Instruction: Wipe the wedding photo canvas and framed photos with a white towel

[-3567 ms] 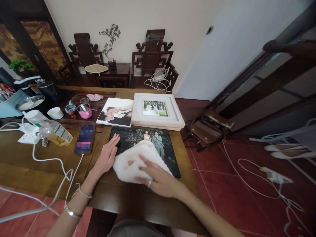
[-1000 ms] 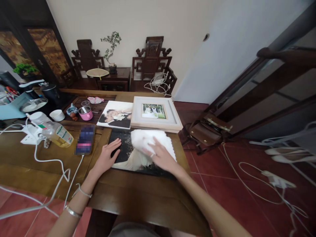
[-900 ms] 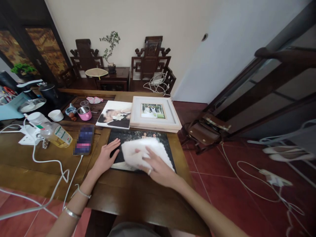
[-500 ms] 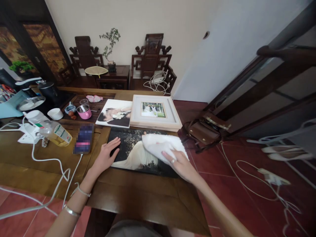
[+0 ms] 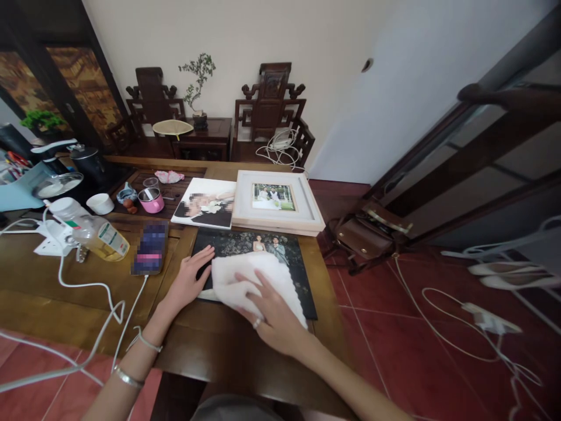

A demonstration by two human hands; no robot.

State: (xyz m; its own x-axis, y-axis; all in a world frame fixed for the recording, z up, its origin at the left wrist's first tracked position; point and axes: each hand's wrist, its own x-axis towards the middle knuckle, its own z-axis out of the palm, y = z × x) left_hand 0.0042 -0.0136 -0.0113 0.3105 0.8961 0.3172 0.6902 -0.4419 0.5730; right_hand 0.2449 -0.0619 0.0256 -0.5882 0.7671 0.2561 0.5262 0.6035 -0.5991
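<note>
A dark photo print (image 5: 289, 260) of a couple lies flat on the wooden table (image 5: 245, 351) in front of me. My right hand (image 5: 269, 313) presses a white cloth (image 5: 256, 280) onto the print's near half, fingers spread flat over the cloth. My left hand (image 5: 188, 280) lies open and flat on the print's left edge, steadying it. A ring shows on the right hand and bracelets on the left wrist.
Behind the print lie a white picture frame (image 5: 276, 202) and another photo print (image 5: 205, 202). A phone (image 5: 150, 247) with a white cable, a plastic bottle (image 5: 99, 237), a pink cup (image 5: 151, 200) and a white bowl (image 5: 100, 203) sit to the left. A brown bag (image 5: 366, 237) and cables lie on the red floor.
My right hand has swept the white cloth from the print's right side back to its near left part. The left hand has stayed on the print's left edge.
</note>
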